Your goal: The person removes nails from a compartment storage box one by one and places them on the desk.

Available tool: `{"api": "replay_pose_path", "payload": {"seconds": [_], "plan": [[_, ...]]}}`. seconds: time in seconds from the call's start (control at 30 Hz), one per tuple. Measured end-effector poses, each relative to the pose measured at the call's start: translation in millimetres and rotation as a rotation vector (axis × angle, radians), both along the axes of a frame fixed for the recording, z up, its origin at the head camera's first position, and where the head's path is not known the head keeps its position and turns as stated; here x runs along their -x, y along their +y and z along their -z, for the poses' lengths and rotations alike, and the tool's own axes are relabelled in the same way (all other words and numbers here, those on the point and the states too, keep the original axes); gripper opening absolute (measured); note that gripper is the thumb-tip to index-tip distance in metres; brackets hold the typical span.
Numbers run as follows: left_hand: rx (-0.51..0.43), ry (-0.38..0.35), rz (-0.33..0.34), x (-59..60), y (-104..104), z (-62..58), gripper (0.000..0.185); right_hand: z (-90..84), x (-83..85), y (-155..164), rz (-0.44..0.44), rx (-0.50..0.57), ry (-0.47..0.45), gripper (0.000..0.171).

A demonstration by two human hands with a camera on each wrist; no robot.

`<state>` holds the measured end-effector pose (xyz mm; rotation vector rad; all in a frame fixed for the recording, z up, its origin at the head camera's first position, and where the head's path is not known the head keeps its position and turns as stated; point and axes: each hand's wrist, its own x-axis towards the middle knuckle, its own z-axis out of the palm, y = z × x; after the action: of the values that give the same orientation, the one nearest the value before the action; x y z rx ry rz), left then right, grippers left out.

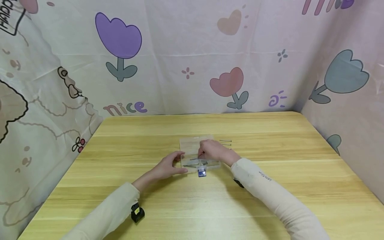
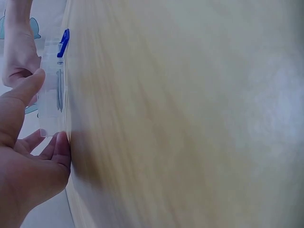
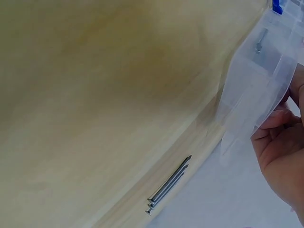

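Left hand (image 1: 168, 165) flat against box (image 1: 196, 153) left edge at table (image 1: 120, 173) centre, fingers relaxed. Right hand (image 1: 211, 149) over box, fingers curled, pinching nail (image 1: 195, 158). Box contents unclear. Loose nails (image 3: 168, 184) lie behind box.

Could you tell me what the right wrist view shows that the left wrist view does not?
Only the right wrist view shows the loose nails lying together on the table, and the right hand at the clear lid. Only the left wrist view shows the left hand with its thumb and fingers against the box's end. Both show the clear plastic box and its blue latch.
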<state>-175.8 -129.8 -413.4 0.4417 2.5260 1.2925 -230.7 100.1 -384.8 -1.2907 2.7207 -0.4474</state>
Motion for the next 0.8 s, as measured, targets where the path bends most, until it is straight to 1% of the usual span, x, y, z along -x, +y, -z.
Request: {"api": "replay_pose_path", "payload": {"seconds": [0.13, 0.33, 0.43, 0.57, 0.8], "plan": [[0.001, 0.003, -0.003, -0.4, -0.3, 0.1, 0.071, 1.8, 0.5, 1.4, 0.007, 0.022, -0.016, 0.006], [0.000, 0.006, 0.002, -0.4, -0.9, 1.1, 0.071, 3.7, 1.5, 3.4, 0.073, 0.072, -0.107, 0.007], [-0.003, 0.005, 0.000, -0.1, -0.7, 1.2, 0.071, 3.5, 2.4, 3.6, 0.091, 0.089, -0.129, 0.006], [-0.003, 0.004, -0.004, 0.3, -0.6, 1.6, 0.071, 2.7, 3.9, 4.8, 0.077, 0.115, -0.145, 0.007], [-0.005, -0.004, -0.016, -0.4, 0.3, 1.7, 0.070, 0.9, 7.6, 8.1, 0.033, 0.197, -0.231, 0.004]]}}
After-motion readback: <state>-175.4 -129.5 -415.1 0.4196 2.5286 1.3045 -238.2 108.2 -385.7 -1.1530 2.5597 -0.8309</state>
